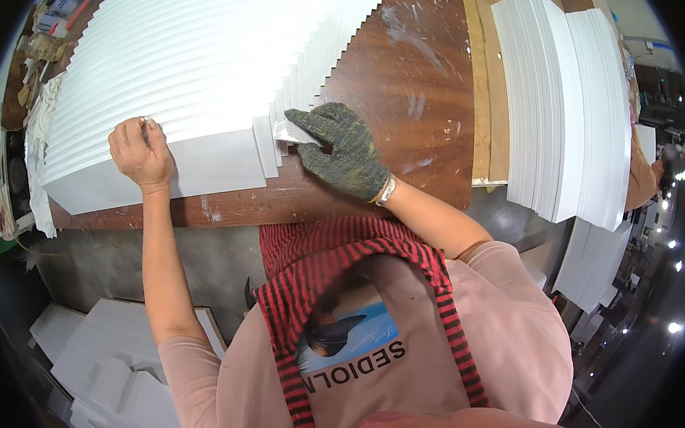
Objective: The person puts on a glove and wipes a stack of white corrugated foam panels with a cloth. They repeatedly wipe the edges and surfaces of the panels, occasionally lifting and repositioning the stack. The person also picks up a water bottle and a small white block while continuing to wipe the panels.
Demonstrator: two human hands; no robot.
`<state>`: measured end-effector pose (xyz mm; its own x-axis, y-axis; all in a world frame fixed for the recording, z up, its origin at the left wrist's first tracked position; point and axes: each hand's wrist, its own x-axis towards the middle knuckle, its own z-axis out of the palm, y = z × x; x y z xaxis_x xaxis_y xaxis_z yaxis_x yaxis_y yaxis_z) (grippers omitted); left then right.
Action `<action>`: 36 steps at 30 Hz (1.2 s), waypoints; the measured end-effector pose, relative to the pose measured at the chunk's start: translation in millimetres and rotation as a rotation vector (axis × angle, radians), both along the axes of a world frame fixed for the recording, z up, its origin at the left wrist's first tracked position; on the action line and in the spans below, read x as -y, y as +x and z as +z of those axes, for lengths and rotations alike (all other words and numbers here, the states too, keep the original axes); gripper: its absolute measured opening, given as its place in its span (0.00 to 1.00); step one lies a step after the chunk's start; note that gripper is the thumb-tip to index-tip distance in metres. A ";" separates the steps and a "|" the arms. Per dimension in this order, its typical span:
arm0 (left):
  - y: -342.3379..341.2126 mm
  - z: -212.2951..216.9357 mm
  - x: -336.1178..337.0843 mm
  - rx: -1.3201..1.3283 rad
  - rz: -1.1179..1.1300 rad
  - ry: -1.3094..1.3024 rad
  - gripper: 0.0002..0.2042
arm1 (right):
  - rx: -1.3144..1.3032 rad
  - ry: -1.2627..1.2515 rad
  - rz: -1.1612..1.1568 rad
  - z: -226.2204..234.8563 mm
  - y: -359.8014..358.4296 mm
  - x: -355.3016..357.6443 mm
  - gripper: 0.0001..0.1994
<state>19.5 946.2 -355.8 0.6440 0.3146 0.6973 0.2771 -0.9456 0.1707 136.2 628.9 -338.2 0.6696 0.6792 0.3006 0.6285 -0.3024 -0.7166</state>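
Observation:
White flat boards [185,74] lie overlapped in a long stepped row on a brown table [405,77], their edges showing as narrow ridges. My bare left hand [141,154] is closed with curled fingers over the nearest board [206,159]; what the fingertips hold, if anything, is too small to make out. On my right hand [341,147] is a dark grey-green knit glove. Between its thumb and fingers it grips a small flat silvery-white piece [293,131], beside the stepped right ends of the boards. The exact kind of that piece does not show.
A tall stack of white boards [559,106] stands to the right, next to a cardboard strip [485,80]. White cloth or wrapping [40,146] hangs at the table's left side. More white pieces [125,376] lie low at the left, below the table edge.

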 end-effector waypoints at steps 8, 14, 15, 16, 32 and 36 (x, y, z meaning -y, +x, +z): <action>-2.5 -0.7 3.6 -0.014 0.032 -0.040 0.04 | 0.017 -0.248 0.248 -15.2 -28.9 0.6 0.24; -1.6 0.6 3.9 -0.010 0.041 -0.028 0.03 | 0.110 0.000 0.087 -19.3 -11.8 -2.0 0.21; -1.0 0.8 3.6 -0.019 0.047 -0.018 0.03 | 0.133 -0.037 0.095 -20.6 -5.3 -5.6 0.21; -0.6 0.9 3.7 -0.015 0.042 -0.015 0.03 | 0.171 0.013 0.105 -22.5 -2.4 -10.5 0.21; -3.2 -1.8 3.9 -0.044 0.048 -0.024 0.04 | 0.184 0.029 0.032 -22.0 8.4 -12.1 0.23; -3.6 -2.7 3.3 -0.052 0.051 -0.025 0.05 | 0.145 -0.142 0.102 -26.4 -7.4 1.9 0.24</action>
